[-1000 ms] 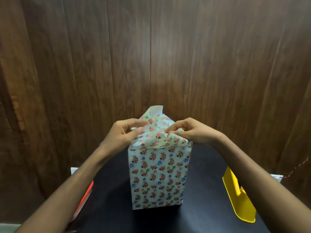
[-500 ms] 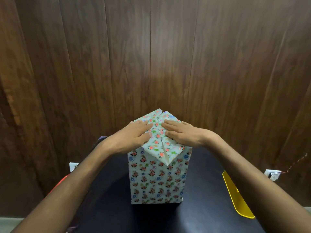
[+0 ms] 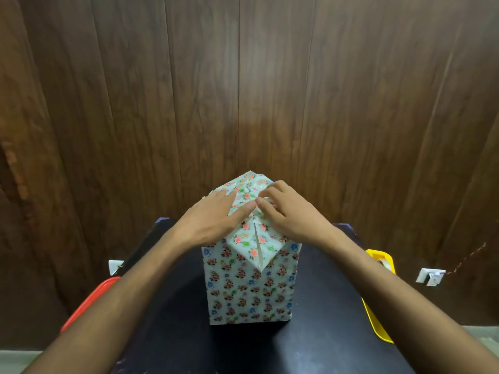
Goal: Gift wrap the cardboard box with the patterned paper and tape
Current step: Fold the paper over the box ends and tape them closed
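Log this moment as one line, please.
stage: top fold | left hand: flat on top flaps | right hand: pressing flaps | wrapped box: upright on black table | tape: none seen on seam

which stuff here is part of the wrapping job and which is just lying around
Part of the job:
- wrapped box
- folded paper flaps on its top
- left hand and right hand, pressing the flaps down
- tape roll in the yellow tray

Just lying about:
- red tray
- wall sockets

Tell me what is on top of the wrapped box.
On the wrapped box lie folded paper flaps, pressed flat by the left hand and right hand. Whether tape sits beneath the hands cannot be seen.
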